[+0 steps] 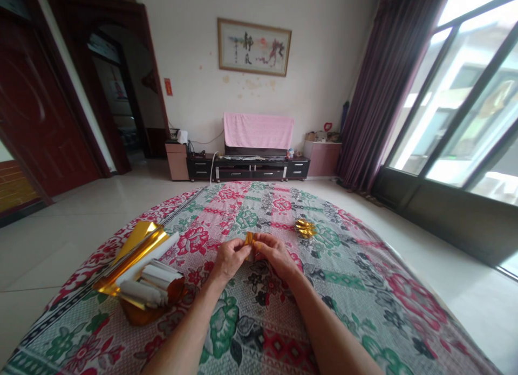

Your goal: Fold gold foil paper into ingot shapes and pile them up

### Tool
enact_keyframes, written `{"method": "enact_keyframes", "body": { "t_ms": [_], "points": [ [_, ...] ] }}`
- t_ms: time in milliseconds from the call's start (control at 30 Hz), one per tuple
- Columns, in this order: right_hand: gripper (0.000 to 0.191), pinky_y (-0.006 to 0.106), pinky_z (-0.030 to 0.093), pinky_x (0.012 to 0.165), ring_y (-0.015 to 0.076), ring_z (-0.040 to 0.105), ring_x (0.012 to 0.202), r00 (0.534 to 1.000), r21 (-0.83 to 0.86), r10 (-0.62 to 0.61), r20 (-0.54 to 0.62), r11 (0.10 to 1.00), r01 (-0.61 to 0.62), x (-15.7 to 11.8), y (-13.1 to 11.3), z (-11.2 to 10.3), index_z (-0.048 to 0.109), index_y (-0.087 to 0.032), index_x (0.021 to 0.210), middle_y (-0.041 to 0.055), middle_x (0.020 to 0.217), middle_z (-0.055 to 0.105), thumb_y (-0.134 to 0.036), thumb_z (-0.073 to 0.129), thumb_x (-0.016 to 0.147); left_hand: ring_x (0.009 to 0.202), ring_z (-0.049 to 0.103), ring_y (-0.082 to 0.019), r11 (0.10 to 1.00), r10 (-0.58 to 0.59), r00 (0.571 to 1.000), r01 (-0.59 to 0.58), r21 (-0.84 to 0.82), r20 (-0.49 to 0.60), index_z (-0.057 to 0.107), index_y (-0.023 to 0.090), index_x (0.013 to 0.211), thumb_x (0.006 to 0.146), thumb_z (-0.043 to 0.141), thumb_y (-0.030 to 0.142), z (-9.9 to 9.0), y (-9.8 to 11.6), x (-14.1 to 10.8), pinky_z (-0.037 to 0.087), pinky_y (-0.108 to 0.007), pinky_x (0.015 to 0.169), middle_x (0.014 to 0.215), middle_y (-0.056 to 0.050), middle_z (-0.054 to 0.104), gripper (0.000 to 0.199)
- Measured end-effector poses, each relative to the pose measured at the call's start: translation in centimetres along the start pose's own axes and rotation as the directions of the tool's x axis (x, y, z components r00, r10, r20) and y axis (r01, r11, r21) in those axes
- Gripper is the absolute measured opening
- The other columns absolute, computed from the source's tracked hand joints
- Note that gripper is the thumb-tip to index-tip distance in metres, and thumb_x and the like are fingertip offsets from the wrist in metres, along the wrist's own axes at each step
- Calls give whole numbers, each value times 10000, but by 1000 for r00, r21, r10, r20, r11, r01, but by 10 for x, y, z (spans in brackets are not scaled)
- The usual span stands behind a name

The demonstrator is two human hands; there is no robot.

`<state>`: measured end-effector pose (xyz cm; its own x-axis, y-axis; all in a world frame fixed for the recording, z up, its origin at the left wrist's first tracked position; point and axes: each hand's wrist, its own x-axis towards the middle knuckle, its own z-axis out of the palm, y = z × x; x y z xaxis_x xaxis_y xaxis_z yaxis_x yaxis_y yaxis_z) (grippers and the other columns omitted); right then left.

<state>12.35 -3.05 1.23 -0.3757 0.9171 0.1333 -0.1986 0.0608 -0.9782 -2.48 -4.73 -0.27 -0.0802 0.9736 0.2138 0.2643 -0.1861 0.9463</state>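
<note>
Both hands meet over the middle of a table covered with a floral cloth [246, 202]. Between their fingertips is a small piece of gold foil [250, 238]. My left hand [231, 259] pinches its left side, and my right hand [275, 252] pinches its right side, the fingers of both closed. To the right of my right hand lies a small pile of folded gold foil pieces [305, 228]. At the left, gold foil sheets [140, 237] lie beside and under several whitish rolls [141, 293], with more gold foil beneath them.
Beyond the table stands a low black TV cabinet [251, 172] with a pink cloth [259, 129] draped above it. A framed picture [254, 47] hangs on the wall. Purple curtains [380, 89] and large windows are at the right, a dark red door [36, 105] at the left.
</note>
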Motion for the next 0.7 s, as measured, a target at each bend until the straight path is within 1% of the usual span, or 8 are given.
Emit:
{"method": "enact_keyframes", "body": {
  "t_ms": [200,300,367,467,533,700],
  "points": [
    [301,256,470,621,134,588,643,999,66,34,42,997,-37,-1,1,-2,634,-166,915,26,790,656,-356,634,680,535,532,-124,995,-35,998,39,-91,49,642,145,705,673,550,342,-1,4,-2,402,-217,505,611,-9,620,220],
    [303,274,478,630,142,598,629,999,56,44,29,997,-46,-2,0,0,626,-156,896,24,753,653,-356,648,670,485,505,-108,994,-63,997,66,-91,34,631,145,698,667,554,317,0,8,-3,385,-208,467,560,4,589,191],
    [320,281,481,618,142,596,600,999,31,48,18,998,-49,-1,0,1,621,-151,885,21,715,647,-376,657,661,450,489,-97,990,-89,995,93,-110,40,629,149,734,660,556,308,0,10,-2,370,-202,440,536,16,574,189],
    [338,268,474,577,137,587,570,999,-27,36,-19,999,-37,0,2,2,612,-144,870,18,690,638,-394,663,647,435,493,-93,984,-108,993,115,-136,56,629,155,827,653,561,313,0,10,-2,363,-195,419,551,22,582,244],
    [352,252,463,544,128,577,555,999,-58,19,-40,998,-21,2,5,2,596,-145,898,12,682,626,-382,660,646,443,503,-94,984,-105,993,112,-138,56,623,155,897,657,563,325,1,8,-1,367,-192,414,570,22,589,300],
    [518,224,430,478,100,537,503,991,-130,-18,-131,991,1,6,11,1,489,-153,1109,-20,678,585,-307,641,639,437,497,-94,987,-72,997,76,-139,33,527,163,1150,672,578,344,0,4,0,382,-195,422,563,40,571,513]
  ]
}}
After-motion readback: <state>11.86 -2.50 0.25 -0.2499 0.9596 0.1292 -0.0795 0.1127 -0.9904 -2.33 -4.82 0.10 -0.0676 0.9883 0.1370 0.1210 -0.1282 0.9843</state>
